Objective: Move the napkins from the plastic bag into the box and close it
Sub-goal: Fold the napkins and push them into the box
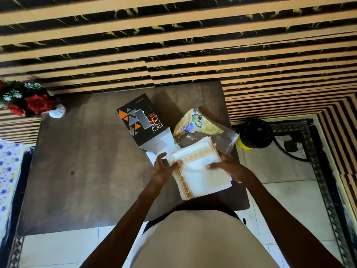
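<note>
We take the black box (141, 120) as our landmark; it lies on its side on the brown counter (87, 171), its grey end flap open toward the person. Just right of the box lies the plastic bag (204, 130), clear with a yellow printed card inside, its mouth facing the person.

The napkins (201, 171), a white stack with an orange patterned border, sit nearer the person than the box and slightly to its right, out of the bag except perhaps for their far corner, which reaches the bag's mouth; we cannot tell whether that corner is inside. We see 2 hands on the stack. The left hand (164, 169) holds its left edge, thumb pressed on top and fingers (161, 158) spread and curled at the side. The right hand (229, 167) grips the right edge, fingers laid over the top surface. Whether the stack rests on the counter or is lifted off it, we cannot tell.

Far left of the box, at the counter's corner, stands a bunch of red flowers (29, 103). Well right of the box, on the floor beyond the counter, sits a black-and-yellow round object (255, 134).
</note>
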Available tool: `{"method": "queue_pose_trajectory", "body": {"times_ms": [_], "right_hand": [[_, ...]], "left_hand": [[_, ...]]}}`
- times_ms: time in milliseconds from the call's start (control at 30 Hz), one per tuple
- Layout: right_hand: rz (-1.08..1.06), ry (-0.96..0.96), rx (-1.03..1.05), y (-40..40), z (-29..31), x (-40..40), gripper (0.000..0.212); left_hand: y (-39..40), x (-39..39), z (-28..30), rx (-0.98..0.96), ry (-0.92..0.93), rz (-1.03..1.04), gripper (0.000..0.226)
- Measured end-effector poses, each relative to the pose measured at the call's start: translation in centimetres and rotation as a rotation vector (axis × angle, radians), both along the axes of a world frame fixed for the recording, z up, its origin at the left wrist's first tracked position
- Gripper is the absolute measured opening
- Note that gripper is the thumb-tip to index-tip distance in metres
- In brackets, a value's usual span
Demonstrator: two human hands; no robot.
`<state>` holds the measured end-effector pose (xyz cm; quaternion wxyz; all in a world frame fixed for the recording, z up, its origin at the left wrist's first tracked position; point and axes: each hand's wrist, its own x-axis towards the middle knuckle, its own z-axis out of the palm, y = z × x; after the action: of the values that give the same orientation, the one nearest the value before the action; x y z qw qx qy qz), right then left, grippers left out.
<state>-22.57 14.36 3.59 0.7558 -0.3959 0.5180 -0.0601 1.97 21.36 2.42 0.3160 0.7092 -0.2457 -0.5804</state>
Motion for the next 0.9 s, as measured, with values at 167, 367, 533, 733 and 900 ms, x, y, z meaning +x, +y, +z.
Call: {"method": "queue_pose_trajectory", "body": {"times_ms": [167,367,533,733,900], "right_hand": [[-0.115,-0.210,0.109,-0.9,2.3,0.2,0.049],[-0.035,-0.280,0.044,-1.0,4.0,2.5,0.072],[-0.004,-0.273,0.063,-0.9,5.1,4.9,0.058],[-0.035,-0.197,0.108,0.2,4.4,7.3,0.047],[-0.075,-0.171,0.202,1.0,3.5,8.1,0.088]], "left_hand": [[-0.5,2.1,3.8,0.013,0.496,-0.076,0.066],[-1.4,4.5,4.2,0.052,0.815,-0.017,0.074],[-0.9,6.4,3.6,0.002,1.079,0.033,0.074],[-1.0,7.4,5.1,-0.190,0.659,0.058,0.097],[-0.2,8.9,5.4,-0.156,0.709,-0.076,0.088]]}}
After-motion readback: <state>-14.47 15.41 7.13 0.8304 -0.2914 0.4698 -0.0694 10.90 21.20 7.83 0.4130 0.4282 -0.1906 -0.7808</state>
